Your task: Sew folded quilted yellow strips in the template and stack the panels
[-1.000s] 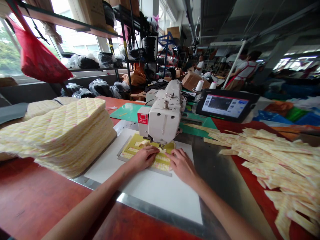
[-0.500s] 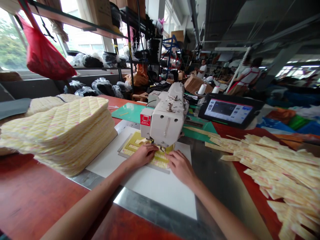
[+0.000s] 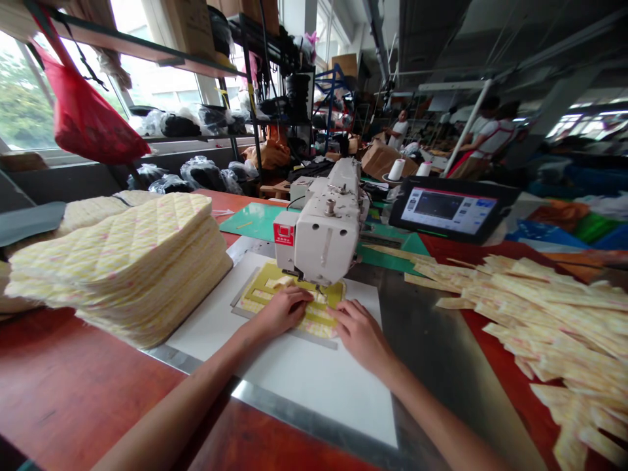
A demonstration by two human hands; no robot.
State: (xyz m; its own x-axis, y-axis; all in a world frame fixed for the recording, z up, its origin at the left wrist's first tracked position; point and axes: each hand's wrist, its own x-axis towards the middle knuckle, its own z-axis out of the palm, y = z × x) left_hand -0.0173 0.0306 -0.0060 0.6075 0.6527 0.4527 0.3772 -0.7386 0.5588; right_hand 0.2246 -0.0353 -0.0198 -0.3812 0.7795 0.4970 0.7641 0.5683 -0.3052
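Note:
A yellow slotted template (image 3: 265,278) with yellow quilted fabric (image 3: 314,326) showing through it lies on a white sheet, under the head of a white sewing machine (image 3: 326,245). My left hand (image 3: 287,311) bends over the template, its fingers closed at a pale yellow fabric strip (image 3: 318,296) beneath the needle area; the fingertips are partly hidden. At the template's right edge rests my right hand (image 3: 360,327), fingers stretched and slightly apart, tips touching the template. A bunched pale piece of strip (image 3: 280,282) sits left of the machine head.
To the left stands a tall stack of yellow quilted pieces (image 3: 132,261). Loose yellow fabric strips (image 3: 534,314) are heaped on the right. A control screen (image 3: 446,208) is behind them, with thread cones (image 3: 396,170) nearby. Several people are in the background.
My right hand has shifted slightly down and right, with its fingers a little farther from the needle area. My left hand stays nearly in place. The view has moved slightly.

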